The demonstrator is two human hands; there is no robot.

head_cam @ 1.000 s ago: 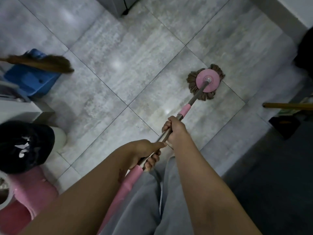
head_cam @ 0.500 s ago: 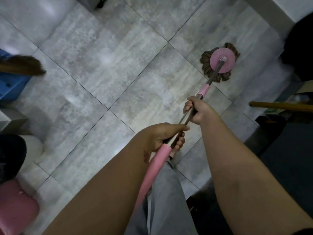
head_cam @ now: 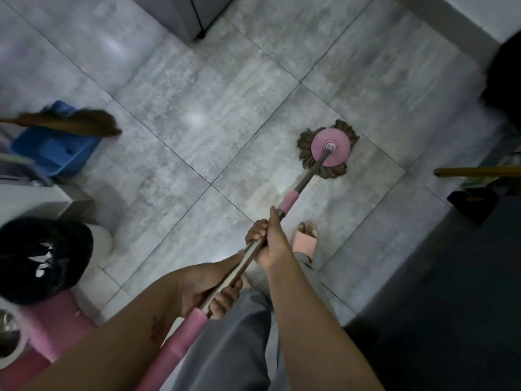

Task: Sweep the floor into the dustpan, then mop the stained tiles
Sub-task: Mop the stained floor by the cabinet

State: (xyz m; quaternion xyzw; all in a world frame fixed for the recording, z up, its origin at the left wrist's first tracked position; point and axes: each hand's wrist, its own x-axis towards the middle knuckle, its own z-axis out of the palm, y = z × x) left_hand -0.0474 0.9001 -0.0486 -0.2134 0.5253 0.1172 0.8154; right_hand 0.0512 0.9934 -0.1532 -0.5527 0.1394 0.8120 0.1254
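A spin mop with a pink round head (head_cam: 330, 148) and brown strands lies flat on the grey tiled floor (head_cam: 197, 114), right of centre. Its metal pole (head_cam: 310, 176) with pink sleeves runs back toward me. My right hand (head_cam: 270, 241) grips the pole higher up, just below a pink sleeve. Lower on the pole, beside the pink end grip, my left hand (head_cam: 208, 289) is wrapped around it. A brown broom head (head_cam: 84, 122) rests over a blue dustpan (head_cam: 53, 148) at the left.
A bin with a black liner (head_cam: 42, 258) and a pink mop bucket (head_cam: 53, 328) stand at the lower left. My foot in a pink slipper (head_cam: 306, 238) is behind the pole. A wooden stick (head_cam: 476, 172) juts in at right above a dark mat (head_cam: 451, 306). A cabinet foot (head_cam: 200, 35) sits at top.
The mop head has been pulled back toward me and down-left across the tile after a push away. My view swung back left, bringing the dustpan, bin and bucket into sight.
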